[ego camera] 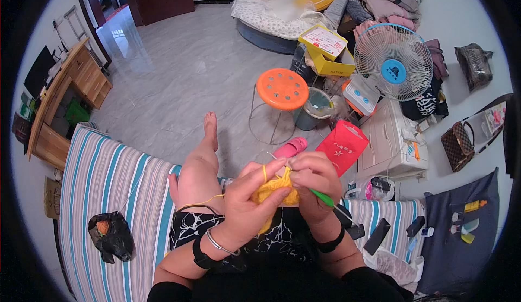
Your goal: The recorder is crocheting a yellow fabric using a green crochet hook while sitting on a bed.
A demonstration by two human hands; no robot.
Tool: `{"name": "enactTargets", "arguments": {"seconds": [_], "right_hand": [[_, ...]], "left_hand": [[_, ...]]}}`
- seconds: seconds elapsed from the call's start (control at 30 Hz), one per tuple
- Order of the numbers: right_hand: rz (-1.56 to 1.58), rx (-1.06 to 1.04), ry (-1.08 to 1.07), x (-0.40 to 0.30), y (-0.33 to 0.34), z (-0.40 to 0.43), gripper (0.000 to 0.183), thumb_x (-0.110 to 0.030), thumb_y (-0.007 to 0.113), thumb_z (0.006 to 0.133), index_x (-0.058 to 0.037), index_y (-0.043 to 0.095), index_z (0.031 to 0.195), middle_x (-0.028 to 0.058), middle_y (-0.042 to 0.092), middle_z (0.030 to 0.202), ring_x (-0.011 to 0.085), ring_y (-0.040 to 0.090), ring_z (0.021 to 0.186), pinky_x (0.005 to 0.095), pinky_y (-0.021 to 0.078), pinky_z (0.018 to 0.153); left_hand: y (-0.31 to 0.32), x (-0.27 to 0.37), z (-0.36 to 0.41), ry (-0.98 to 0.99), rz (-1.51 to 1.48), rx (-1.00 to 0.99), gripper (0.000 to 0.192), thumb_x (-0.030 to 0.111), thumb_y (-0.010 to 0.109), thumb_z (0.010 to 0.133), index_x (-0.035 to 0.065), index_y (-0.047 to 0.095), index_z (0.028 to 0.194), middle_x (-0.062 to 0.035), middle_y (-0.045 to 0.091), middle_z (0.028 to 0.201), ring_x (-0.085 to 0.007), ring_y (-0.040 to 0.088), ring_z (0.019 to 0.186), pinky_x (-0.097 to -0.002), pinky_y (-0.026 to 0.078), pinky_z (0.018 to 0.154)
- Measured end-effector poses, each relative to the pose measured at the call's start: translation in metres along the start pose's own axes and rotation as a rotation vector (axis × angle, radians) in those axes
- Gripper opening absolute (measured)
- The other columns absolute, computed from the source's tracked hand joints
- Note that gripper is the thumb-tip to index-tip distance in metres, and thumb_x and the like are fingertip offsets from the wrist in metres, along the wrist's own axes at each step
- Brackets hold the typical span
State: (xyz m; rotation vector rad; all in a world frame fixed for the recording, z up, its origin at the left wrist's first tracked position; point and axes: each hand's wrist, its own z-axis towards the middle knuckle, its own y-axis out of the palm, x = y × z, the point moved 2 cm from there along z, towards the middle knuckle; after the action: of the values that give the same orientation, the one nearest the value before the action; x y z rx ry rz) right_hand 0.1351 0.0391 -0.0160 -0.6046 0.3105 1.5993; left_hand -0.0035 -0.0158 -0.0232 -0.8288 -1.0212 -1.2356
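In front of my lap, my left hand [249, 198] pinches a piece of yellow crochet work [270, 191] between thumb and fingers. A loop of yellow yarn [265, 173] goes around its index finger, and the strand trails left across my thigh. My right hand [315, 179] grips a crochet hook with a green handle [322, 197], its thin metal shaft reaching past the palm towards the lower right. Both hands meet at the top edge of the yellow work. Fingers cover the working stitches, so how the hook sits in them cannot be told.
I sit on a striped bed sheet [138, 188], with a black plastic bag [110, 237] on the left and a black phone [377, 236] on the right. Ahead are an orange stool [282, 89], a bin [313, 116], a red paper bag [343, 147], a pink slipper [291, 147] and a fan [393, 72].
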Motion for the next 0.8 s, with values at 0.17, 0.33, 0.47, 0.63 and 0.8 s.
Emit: {"name": "enactTargets", "arguments": {"seconds": [0.17, 0.33, 0.47, 0.63, 0.8], "right_hand": [[-0.067, 0.045, 0.185, -0.001, 0.012, -0.005, 0.012, -0.006, 0.063, 0.082, -0.0025, 0.063, 0.094, 0.0119, 0.062, 0.087, 0.0273, 0.061, 0.078, 0.0353, 0.0471, 0.073], [-0.009, 0.142, 0.349, 0.008, 0.023, -0.02, 0.016, -0.002, 0.062, 0.081, -0.0006, 0.062, 0.097, 0.0107, 0.061, 0.079, 0.0242, 0.058, 0.071, 0.0324, 0.0443, 0.066], [-0.017, 0.184, 0.26, 0.013, 0.022, -0.023, 0.013, -0.002, 0.063, 0.082, -0.0015, 0.061, 0.095, 0.0102, 0.061, 0.077, 0.0217, 0.057, 0.069, 0.0316, 0.0437, 0.064], [0.119, 0.289, 0.204, 0.018, 0.016, -0.033, 0.007, -0.003, 0.062, 0.083, -0.0034, 0.059, 0.089, 0.0103, 0.061, 0.077, 0.0203, 0.057, 0.068, 0.0318, 0.0439, 0.063], [0.202, 0.35, 0.209, 0.016, 0.016, -0.032, 0.006, -0.005, 0.063, 0.083, -0.0041, 0.059, 0.088, 0.009, 0.061, 0.074, 0.0212, 0.057, 0.067, 0.0319, 0.0452, 0.065]], "left_hand": [[-0.005, -0.007, 0.005, 0.306, 0.292, 0.066, 0.051, 0.0, 0.073, 0.07, 0.0031, 0.059, 0.119, -0.0087, 0.06, 0.082, -0.0218, 0.057, 0.076, -0.0291, 0.046, 0.07], [0.003, -0.004, 0.004, 0.31, 0.434, -0.018, 0.048, 0.001, 0.069, 0.076, 0.0017, 0.056, 0.122, -0.0071, 0.06, 0.085, -0.0196, 0.057, 0.078, -0.0299, 0.047, 0.072], [0.006, -0.008, -0.001, -0.171, -0.114, 0.042, 0.048, 0.003, 0.064, 0.082, -0.0005, 0.05, 0.129, -0.0042, 0.059, 0.089, -0.0144, 0.056, 0.082, -0.0275, 0.046, 0.078], [-0.006, -0.013, -0.001, -0.409, -0.663, -0.02, 0.043, 0.001, 0.053, 0.089, -0.0012, 0.045, 0.131, -0.0073, 0.06, 0.103, -0.0131, 0.054, 0.101, -0.0252, 0.041, 0.091], [-0.016, 0.004, 0.01, -0.579, -0.883, -0.109, 0.039, 0.017, 0.048, 0.094, 0.0052, 0.048, 0.131, -0.0124, 0.064, 0.096, -0.0192, 0.059, 0.096, -0.0304, 0.047, 0.086]]}}
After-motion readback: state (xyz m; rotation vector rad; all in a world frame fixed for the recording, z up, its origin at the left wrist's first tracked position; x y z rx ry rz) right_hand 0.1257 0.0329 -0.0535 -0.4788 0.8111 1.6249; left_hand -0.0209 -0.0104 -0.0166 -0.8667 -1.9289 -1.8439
